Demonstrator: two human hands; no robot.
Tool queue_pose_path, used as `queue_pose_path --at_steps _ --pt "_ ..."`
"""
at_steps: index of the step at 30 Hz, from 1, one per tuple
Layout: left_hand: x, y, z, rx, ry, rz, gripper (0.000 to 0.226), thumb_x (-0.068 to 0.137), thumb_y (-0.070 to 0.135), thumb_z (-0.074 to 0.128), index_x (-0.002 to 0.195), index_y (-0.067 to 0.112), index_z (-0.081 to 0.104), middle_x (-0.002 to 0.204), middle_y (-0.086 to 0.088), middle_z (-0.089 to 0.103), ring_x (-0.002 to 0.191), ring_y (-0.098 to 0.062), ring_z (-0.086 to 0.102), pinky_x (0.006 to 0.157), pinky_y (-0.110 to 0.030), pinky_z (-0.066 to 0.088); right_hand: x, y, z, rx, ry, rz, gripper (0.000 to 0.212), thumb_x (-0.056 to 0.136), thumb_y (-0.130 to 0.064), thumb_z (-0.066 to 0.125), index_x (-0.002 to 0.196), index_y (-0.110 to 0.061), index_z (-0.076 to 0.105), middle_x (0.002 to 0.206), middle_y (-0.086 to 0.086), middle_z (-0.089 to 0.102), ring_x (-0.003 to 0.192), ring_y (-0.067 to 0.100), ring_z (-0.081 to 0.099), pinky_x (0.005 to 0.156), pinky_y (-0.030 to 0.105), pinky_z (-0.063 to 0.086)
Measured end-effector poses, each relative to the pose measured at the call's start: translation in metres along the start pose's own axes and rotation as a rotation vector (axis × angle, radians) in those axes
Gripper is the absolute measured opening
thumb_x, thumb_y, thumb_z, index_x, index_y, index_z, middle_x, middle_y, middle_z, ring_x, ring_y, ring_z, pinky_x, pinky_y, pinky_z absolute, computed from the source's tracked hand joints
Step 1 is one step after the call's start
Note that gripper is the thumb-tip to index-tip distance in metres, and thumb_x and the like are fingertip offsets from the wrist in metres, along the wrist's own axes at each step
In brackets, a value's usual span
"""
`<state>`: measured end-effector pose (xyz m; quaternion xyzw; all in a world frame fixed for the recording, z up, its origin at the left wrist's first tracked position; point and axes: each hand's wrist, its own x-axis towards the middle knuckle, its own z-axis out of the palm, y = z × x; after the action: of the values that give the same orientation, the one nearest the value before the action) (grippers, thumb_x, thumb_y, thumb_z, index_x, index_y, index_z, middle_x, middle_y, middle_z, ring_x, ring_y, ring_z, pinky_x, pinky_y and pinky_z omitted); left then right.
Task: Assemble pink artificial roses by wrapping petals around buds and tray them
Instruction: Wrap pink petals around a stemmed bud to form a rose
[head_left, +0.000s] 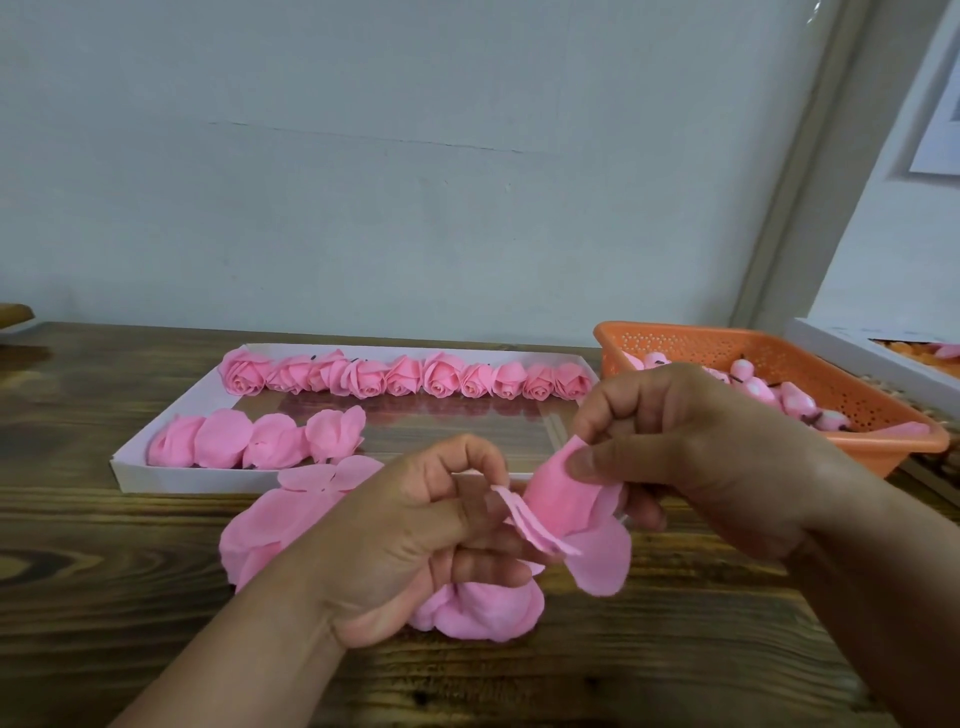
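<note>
Behind the hands, a white tray (156, 480) lined with finished roses (405, 375), right of it an orange basket (883, 447) of buds (797, 400), before it loose petals (270, 535), nearest, left hand (410, 545) and right hand (691, 447) pinching one half-wrapped rose (566, 509).

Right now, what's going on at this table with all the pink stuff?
A person is putting together a pink rose. Both hands, left and right, hold a petal piece above the table, the right thumb pressing a petal. More loose petals lie beneath. The white tray behind holds a back row of finished roses and four more in front. An orange basket on the right holds buds.
</note>
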<state>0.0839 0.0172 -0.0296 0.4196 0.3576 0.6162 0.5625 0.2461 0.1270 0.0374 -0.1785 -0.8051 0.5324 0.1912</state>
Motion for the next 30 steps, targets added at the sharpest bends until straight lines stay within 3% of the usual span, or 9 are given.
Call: queue_pose_path --at_steps 8,15,18,24,27,30 --pt "-0.001 -0.001 -0.004 0.019 -0.060 -0.060 0.012 0.078 0.022 0.076 0.075 0.022 0.065 0.082 -0.024 0.071 0.077 -0.031 0.073 0.052 -0.025 0.057 0.000 -0.001 0.007 -0.070 -0.069 0.022 0.016 0.075 0.003 0.067 0.065 -0.009 0.066 0.054 0.015 0.058 0.036 0.014 0.044 0.036 0.018 0.035" --pt "0.001 -0.007 -0.001 0.140 0.095 -0.089 0.003 0.080 0.019 0.061 0.079 0.016 0.060 0.077 -0.024 0.069 0.060 -0.027 0.070 0.045 -0.025 0.053 0.007 -0.002 0.014 -0.251 -0.162 0.050 0.010 0.081 -0.001 0.067 0.076 -0.009 0.064 0.063 0.017 0.060 0.044 0.015 0.048 0.041 0.024 0.039" --pt "0.002 -0.007 -0.001 0.181 0.136 -0.110 0.016 0.081 0.014 0.062 0.093 0.008 0.053 0.075 -0.020 0.070 0.054 -0.023 0.067 0.045 -0.025 0.053 0.010 -0.005 0.017 -0.315 -0.228 0.042 0.011 0.083 -0.004 0.066 0.077 -0.014 0.065 0.065 0.012 0.062 0.047 0.011 0.051 0.044 0.022 0.043" --pt "0.004 -0.005 -0.001 0.184 0.214 -0.105 0.037 0.073 0.017 0.065 0.103 0.000 0.052 0.073 -0.021 0.069 0.054 -0.025 0.068 0.042 -0.024 0.052 0.016 -0.002 0.020 -0.368 -0.178 0.020 0.015 0.084 -0.007 0.065 0.089 -0.019 0.057 0.052 -0.003 0.056 0.042 0.008 0.049 0.044 0.023 0.041" --pt "0.003 -0.004 0.001 0.173 0.245 -0.104 0.033 0.071 0.023 0.066 0.096 0.006 0.052 0.073 -0.022 0.070 0.055 -0.027 0.069 0.041 -0.024 0.051 0.019 0.001 0.020 -0.357 -0.152 0.037 0.017 0.085 -0.008 0.064 0.095 -0.020 0.057 0.050 -0.005 0.055 0.043 0.008 0.050 0.044 0.023 0.042" --pt "0.005 -0.005 0.001 0.163 0.282 -0.084 0.017 0.088 0.021 0.056 0.094 0.006 0.050 0.076 -0.022 0.071 0.061 -0.029 0.071 0.044 -0.024 0.052 0.021 0.004 0.019 -0.313 -0.097 0.052 0.004 0.085 -0.007 0.065 0.084 -0.009 0.062 0.052 -0.001 0.058 0.042 0.009 0.050 0.041 0.022 0.041"
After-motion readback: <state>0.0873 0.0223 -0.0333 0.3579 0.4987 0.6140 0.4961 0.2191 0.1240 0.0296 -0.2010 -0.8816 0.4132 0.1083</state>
